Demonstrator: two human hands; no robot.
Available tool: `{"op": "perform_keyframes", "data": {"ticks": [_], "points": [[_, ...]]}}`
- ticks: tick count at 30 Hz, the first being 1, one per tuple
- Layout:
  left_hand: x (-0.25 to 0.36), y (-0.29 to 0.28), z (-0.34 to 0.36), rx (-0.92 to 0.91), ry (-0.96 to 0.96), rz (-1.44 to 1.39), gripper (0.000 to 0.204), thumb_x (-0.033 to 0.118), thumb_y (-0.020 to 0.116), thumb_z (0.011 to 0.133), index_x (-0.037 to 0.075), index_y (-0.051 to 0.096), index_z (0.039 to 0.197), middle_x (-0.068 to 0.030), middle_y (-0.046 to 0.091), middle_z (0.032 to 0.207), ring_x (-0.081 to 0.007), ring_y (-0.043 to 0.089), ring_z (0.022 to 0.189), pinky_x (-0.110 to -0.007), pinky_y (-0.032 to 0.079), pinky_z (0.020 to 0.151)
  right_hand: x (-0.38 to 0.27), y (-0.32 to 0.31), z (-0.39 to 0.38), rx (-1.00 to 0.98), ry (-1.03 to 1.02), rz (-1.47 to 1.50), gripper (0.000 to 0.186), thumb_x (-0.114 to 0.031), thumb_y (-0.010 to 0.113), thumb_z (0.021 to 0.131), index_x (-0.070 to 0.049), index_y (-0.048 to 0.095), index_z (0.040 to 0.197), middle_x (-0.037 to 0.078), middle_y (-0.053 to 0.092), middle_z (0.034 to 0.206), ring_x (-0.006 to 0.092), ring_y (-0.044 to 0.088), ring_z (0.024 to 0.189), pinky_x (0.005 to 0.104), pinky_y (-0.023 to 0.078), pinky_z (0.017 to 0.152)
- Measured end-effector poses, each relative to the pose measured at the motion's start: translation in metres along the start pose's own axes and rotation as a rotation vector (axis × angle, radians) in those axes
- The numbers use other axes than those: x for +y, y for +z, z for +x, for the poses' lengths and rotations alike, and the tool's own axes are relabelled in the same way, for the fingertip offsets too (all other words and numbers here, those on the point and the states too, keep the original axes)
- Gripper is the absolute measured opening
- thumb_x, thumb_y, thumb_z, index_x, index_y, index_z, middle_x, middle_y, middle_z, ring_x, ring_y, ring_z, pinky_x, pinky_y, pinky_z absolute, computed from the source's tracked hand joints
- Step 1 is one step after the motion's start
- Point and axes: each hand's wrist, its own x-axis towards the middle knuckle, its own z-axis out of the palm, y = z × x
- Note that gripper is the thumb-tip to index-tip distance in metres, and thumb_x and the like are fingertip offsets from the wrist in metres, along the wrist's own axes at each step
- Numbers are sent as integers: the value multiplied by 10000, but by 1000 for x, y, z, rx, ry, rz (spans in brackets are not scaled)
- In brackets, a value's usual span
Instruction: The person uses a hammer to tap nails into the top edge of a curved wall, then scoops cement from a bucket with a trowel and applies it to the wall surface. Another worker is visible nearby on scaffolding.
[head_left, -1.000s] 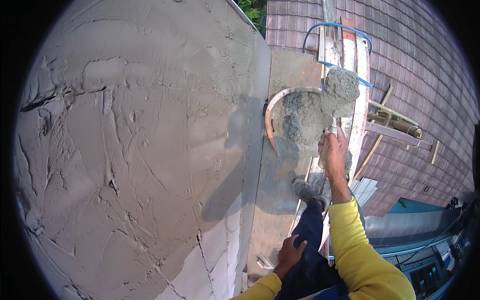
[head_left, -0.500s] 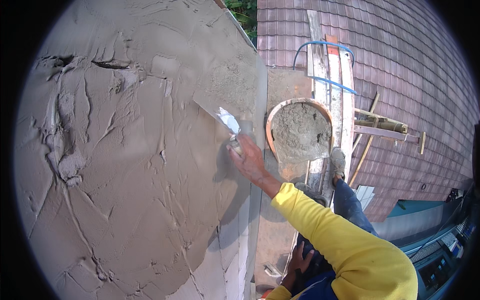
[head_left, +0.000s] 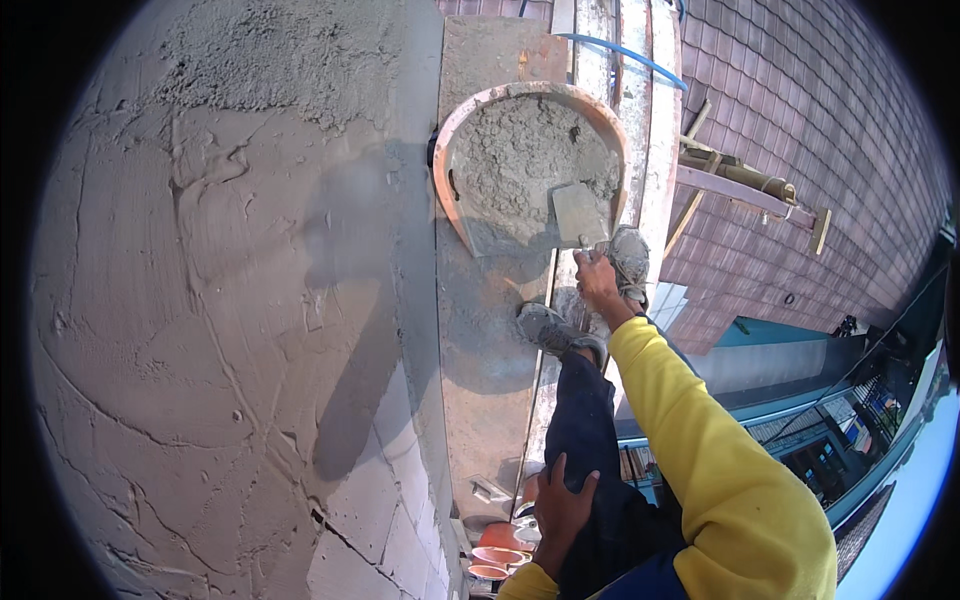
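Note:
My right hand (head_left: pixel 597 282) is closed round the handle of a trowel (head_left: pixel 578 212), whose flat blade lies over the mortar at the near right of an orange tub (head_left: pixel 447 190). Grey wet mortar (head_left: pixel 525 150) fills much of that tub. My left hand (head_left: pixel 565 508) holds nothing and rests on my dark trousers, its fingers apart. To the left stretches a wall (head_left: pixel 200 340) coated with smeared mortar, rougher near its top. Pale bare blocks (head_left: pixel 385 500) show at the wall's lower corner.
My mortar-stained shoes (head_left: pixel 560 330) stand on narrow scaffold planks (head_left: pixel 660 130) beside a brown board (head_left: pixel 485 400). A blue hose (head_left: pixel 630 55) crosses the planks. Beyond lies a tiled roof (head_left: pixel 800 130) with a timber support (head_left: pixel 750 190). Orange buckets (head_left: pixel 500 555) sit below.
My right hand and the trowel have moved from the wall to the tub on the right. The view has shifted right and down. My left hand stays on my leg.

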Motion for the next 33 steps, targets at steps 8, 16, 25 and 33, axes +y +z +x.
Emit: {"op": "perform_keyframes", "data": {"ticks": [8, 16, 25, 33], "points": [[10, -5, 13, 62, 23, -76, 732, 507, 813, 883, 88, 607, 1447, -245, 576, 1433, -435, 587, 1323, -520, 513, 1062, -34, 52, 64, -271, -168, 234, 371, -422, 689, 1033, -66, 592, 989, -11, 510, 664, 103, 458, 525, 303, 395, 489], [27, -16, 12, 39, 13, -53, 745, 565, 779, 898, 102, 608, 1455, -224, 585, 1449, -399, 568, 1357, -490, 475, 1117, -65, -12, -1, -266, -88, 89, 424, -433, 687, 1018, -14, 628, 1043, 26, 594, 696, 140, 560, 616, 331, 461, 588], [12, -28, -4, -121, 62, -50, 937, 665, 682, 928, 138, 379, 1640, -276, 421, 1598, -438, 436, 1482, -521, 394, 1201, -265, -120, -155, 35, -413, 553, 126, -159, 627, 1017, -43, 612, 1064, 12, 582, 731, 94, 536, 616, 255, 429, 566], [-10, -17, -37, -219, 148, -80, 1106, 762, 676, 880, 196, 206, 1706, -400, 177, 1673, -546, 244, 1560, -577, 317, 1243, -414, -128, -162, 842, -809, 613, 341, -137, 730, 992, 79, 600, 1221, 149, 641, 942, 252, 633, 798, 388, 516, 742]]}}
